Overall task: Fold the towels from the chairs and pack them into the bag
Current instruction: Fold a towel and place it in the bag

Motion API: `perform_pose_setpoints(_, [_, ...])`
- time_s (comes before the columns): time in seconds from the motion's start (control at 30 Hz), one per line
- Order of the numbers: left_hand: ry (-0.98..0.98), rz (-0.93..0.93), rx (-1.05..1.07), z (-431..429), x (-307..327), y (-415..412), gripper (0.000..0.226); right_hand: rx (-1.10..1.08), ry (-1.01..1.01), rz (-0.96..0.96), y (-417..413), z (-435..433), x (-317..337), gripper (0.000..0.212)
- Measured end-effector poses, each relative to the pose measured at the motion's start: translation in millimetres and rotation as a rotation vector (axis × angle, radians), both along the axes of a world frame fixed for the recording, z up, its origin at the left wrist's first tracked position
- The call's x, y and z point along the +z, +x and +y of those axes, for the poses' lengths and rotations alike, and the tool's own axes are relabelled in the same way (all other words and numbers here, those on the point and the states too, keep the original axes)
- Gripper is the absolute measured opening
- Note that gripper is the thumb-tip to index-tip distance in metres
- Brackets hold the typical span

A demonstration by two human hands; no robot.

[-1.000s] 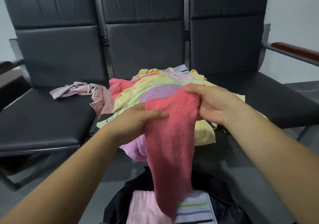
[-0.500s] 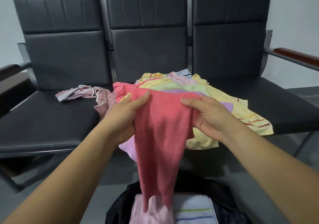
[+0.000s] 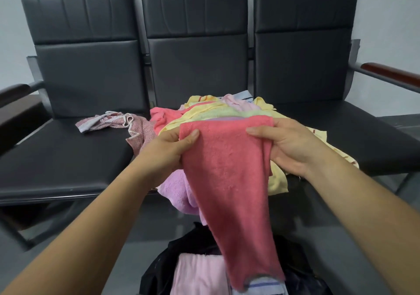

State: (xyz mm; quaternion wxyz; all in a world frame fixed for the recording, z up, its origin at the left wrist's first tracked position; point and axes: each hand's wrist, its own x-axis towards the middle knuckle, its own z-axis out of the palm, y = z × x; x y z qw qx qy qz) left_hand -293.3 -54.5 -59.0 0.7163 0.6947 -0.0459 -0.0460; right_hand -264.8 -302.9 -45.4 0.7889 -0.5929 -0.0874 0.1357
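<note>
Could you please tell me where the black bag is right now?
In the head view the black bag sits bottom centre on the floor before the middle chair, directly under the hanging red towel.

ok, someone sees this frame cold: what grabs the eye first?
The coral-red towel, held up centre frame by its top edge, left hand pinching one corner and right hand the other, hanging down over the black bag at the bottom. Behind it, a jumbled pile of pastel towels covers the seat of the middle chair. A folded pink towel already lies in the bag.
</note>
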Motion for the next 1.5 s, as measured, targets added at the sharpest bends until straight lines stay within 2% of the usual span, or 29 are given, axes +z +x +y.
perform_pose_setpoints(0.07, [0.081, 0.01, 0.017, 1, 1, 0, 0.044, -0.09, -0.218, -0.075, 2, -6, -3, 0.025])
perform_pose_setpoints(0.1, [0.052, 0.029, 0.008, -2, 3, -1, 0.044, -0.111, -0.291, -0.097, 3, -8, -3, 0.021])
perform_pose_setpoints(0.17, [-0.09, 0.097, 0.009, -8, 7, -1, 0.039, -0.123, -0.297, -0.073, 4, -9, -2, 0.021])
perform_pose_setpoints(0.27, [-0.328, 0.204, -0.01, -13, 11, -1, 0.039, -0.065, -0.033, 0.077, 3, -8, 3, 0.037])
perform_pose_setpoints(0.37, [-0.43, 0.128, -0.102, -12, 11, 0, 0.029, 0.073, 0.315, 0.136, 0, -12, 10, 0.036])
perform_pose_setpoints(0.43, [-0.485, 0.048, -0.088, -12, 13, 1, 0.029, 0.109, 0.334, 0.113, -1, -14, 13, 0.035])
perform_pose_setpoints(0.5, [-0.451, -0.015, -0.05, -9, 15, 3, 0.03, 0.092, 0.174, 0.059, 1, -16, 11, 0.037])
perform_pose_setpoints(0.6, [-0.135, -0.141, 0.029, -2, 17, 3, 0.024, -0.026, -0.095, -0.009, 5, -19, 6, 0.025])
perform_pose_setpoints(0.67, [0.061, -0.187, 0.101, 3, 16, 2, 0.024, -0.071, -0.178, -0.049, 2, -19, 9, 0.019])
perform_pose_setpoints(0.7, [0.099, -0.184, 0.116, 5, 17, 2, 0.024, -0.077, -0.186, -0.056, 0, -16, 13, 0.017])
perform_pose_setpoints(0.77, [0.058, -0.131, 0.088, 3, 20, 2, 0.025, -0.092, -0.109, -0.008, -4, -9, 17, 0.017])
perform_pose_setpoints(0.83, [-0.143, -0.043, 0.057, -2, 24, 1, 0.03, -0.061, 0.087, 0.081, -8, -7, 22, 0.029])
perform_pose_setpoints(0.87, [-0.244, -0.02, 0.033, -4, 26, 0, 0.032, -0.014, 0.205, 0.11, -10, -8, 25, 0.026])
perform_pose_setpoints(0.93, [-0.34, -0.066, -0.047, -5, 28, -1, 0.024, 0.073, 0.373, 0.125, -11, -10, 29, 0.031])
perform_pose_setpoints(0.97, [-0.354, -0.107, -0.076, -5, 28, -2, 0.021, 0.094, 0.373, 0.104, -10, -10, 29, 0.035])
perform_pose_setpoints(1.03, [-0.294, -0.16, -0.06, -3, 28, -2, 0.025, 0.023, 0.209, 0.023, -8, -9, 28, 0.023])
perform_pose_setpoints(1.17, [0.068, -0.274, 0.087, 0, 26, -4, 0.023, -0.19, -0.109, -0.135, -3, -16, 24, 0.009])
perform_pose_setpoints(1.23, [0.112, -0.281, 0.135, -2, 28, -6, 0.02, -0.214, -0.141, -0.133, -2, -16, 23, 0.009])
perform_pose_setpoints(1.3, [0.038, -0.217, 0.148, -6, 31, -6, 0.021, -0.208, -0.053, -0.07, -4, -11, 23, 0.012])
perform_pose_setpoints(1.37, [-0.137, -0.141, 0.127, -8, 34, -5, 0.025, -0.14, 0.161, 0.036, -6, -7, 25, 0.015])
perform_pose_setpoints(1.43, [-0.246, -0.143, 0.048, -6, 35, -5, 0.026, -0.035, 0.327, 0.083, -8, -9, 28, 0.017])
perform_pose_setpoints(1.5, [-0.241, -0.183, -0.028, -2, 32, -5, 0.029, 0.001, 0.3, 0.041, -9, -11, 30, 0.01])
